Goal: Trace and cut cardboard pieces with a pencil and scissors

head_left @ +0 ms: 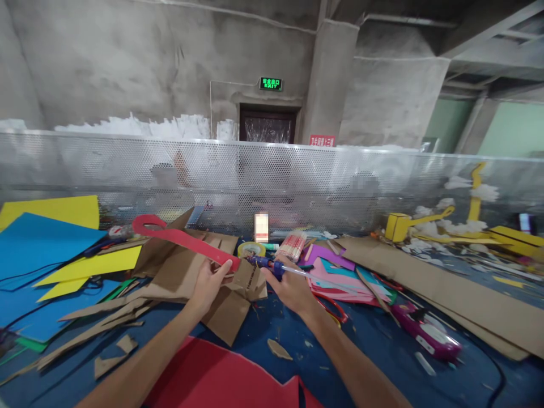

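My left hand [210, 283] pinches the near end of a red foam strip [187, 241], whose far end curls into a hook toward the left. Wrapped in my right hand [291, 289] is a blue hot glue gun [272, 265], a clear glue stick [297, 272] jutting out behind it. Its nozzle points left, close to the held end of the strip; whether they touch I cannot tell. Below both hands lies cut brown cardboard [227, 314]. A large red foam sheet [225, 377] lies at the near edge, between my forearms.
Behind the hands sits a yellow tape roll [250, 250]. Blue sheets [51, 243] and yellow sheets [96, 266] lie left. To the right are pink sheets [327, 286], red-handled scissors [338, 309], a purple glue gun [427, 334] and long cardboard [425, 283]. A perforated metal screen [272, 175] stands behind.
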`<state>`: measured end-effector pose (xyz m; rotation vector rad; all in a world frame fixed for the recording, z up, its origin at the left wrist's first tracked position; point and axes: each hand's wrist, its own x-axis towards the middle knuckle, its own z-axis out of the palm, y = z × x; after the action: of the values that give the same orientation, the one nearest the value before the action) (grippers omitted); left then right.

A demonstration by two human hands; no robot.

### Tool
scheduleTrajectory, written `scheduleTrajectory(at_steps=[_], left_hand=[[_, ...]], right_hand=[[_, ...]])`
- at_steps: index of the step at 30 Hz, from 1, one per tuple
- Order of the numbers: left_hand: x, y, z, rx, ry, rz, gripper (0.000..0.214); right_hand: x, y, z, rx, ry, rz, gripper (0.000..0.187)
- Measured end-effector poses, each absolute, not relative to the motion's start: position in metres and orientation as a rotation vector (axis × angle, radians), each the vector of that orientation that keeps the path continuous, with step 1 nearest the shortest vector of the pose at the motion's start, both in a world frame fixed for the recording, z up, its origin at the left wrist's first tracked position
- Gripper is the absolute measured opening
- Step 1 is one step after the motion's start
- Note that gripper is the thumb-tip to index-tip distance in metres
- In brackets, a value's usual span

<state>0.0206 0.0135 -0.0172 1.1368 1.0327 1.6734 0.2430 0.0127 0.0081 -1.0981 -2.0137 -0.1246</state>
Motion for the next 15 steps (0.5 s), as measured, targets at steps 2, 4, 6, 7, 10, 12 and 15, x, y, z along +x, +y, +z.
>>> scheduleTrajectory(at_steps=[2, 4, 6, 7, 10, 12, 15], left_hand=[[0.019, 0.016, -0.019, 1.122, 1.023, 1.682, 0.037], [0.015, 0.020, -0.021, 1.091, 1.020, 1.702, 0.034], [0.011, 0.023, -0.021, 1.052, 1.019, 1.728, 0.031], [0.010, 0.024, -0.021, 1.039, 1.019, 1.738, 0.030], [0.007, 0.024, -0.020, 1.035, 1.028, 1.747, 0.030], [0.008, 0.022, -0.020, 1.052, 1.030, 1.742, 0.030], [0.012, 0.020, -0.020, 1.087, 1.024, 1.728, 0.029]], right_hand=[[0.244, 0.014, 0.007, -1.118, -2.012, -0.130, 0.033], [0.246, 0.016, 0.008, -1.127, -2.007, -0.112, 0.032], [0.249, 0.019, 0.008, -1.124, -2.005, -0.090, 0.030], [0.251, 0.020, 0.008, -1.122, -2.004, -0.082, 0.030], [0.254, 0.024, 0.007, -1.130, -1.992, -0.084, 0.030], [0.253, 0.023, 0.006, -1.139, -1.995, -0.094, 0.030], [0.248, 0.018, 0.006, -1.144, -2.028, -0.112, 0.032]])
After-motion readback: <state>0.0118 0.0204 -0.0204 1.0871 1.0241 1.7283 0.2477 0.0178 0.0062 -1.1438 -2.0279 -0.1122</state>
